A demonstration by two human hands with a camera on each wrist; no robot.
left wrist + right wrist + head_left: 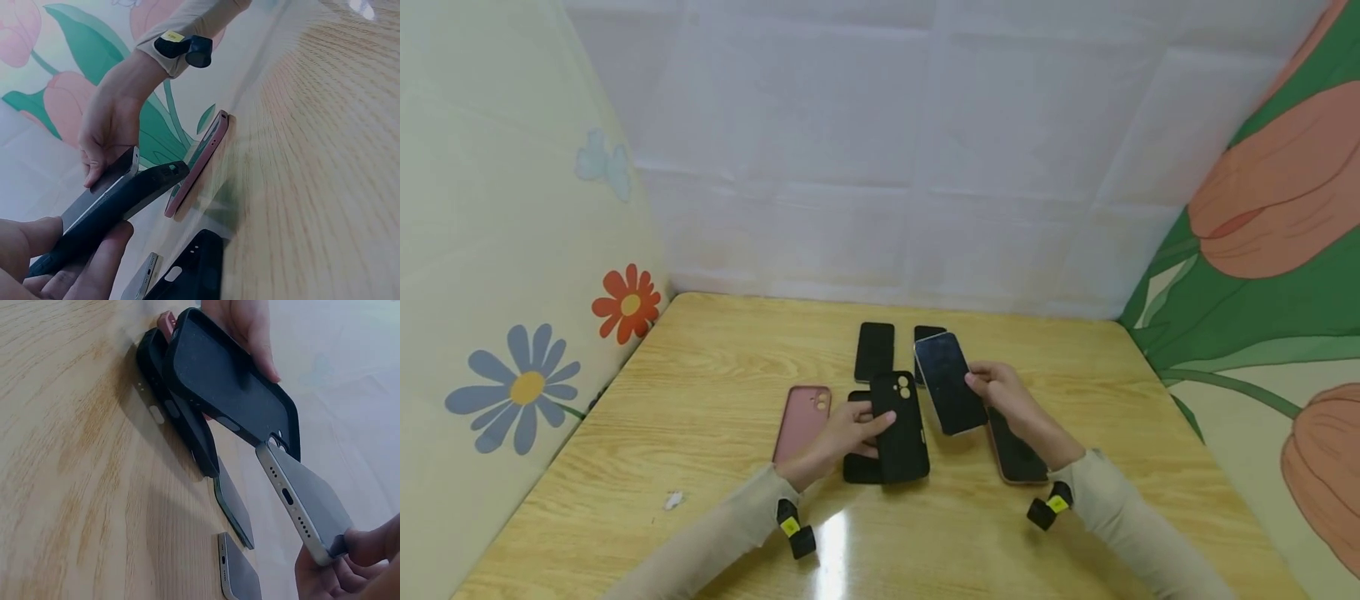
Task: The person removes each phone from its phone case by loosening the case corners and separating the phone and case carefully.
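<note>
My left hand (pixel 852 431) grips a black phone case (pixel 901 446), its thumb on one face. The hollow inside of that case (pixel 228 384) shows in the right wrist view. My right hand (pixel 1009 398) pinches a phone (pixel 951 385) with a silver frame by its edge. In the head view the phone is tilted just right of the case. Seen from the right wrist, the phone's port end (pixel 289 499) lies close to the case's camera cutouts; whether they touch I cannot tell. A second black case (pixel 861 469) lies on the table, partly hidden by the held one.
A pink case (pixel 801 417) lies beside my left hand. At the right, a phone in a pink case (pixel 1017 454) sits partly under my right hand. Two phones lie behind: a dark one (pixel 875 350) and one (pixel 929 332) partly covered. A white scrap (pixel 673 500) lies at the left.
</note>
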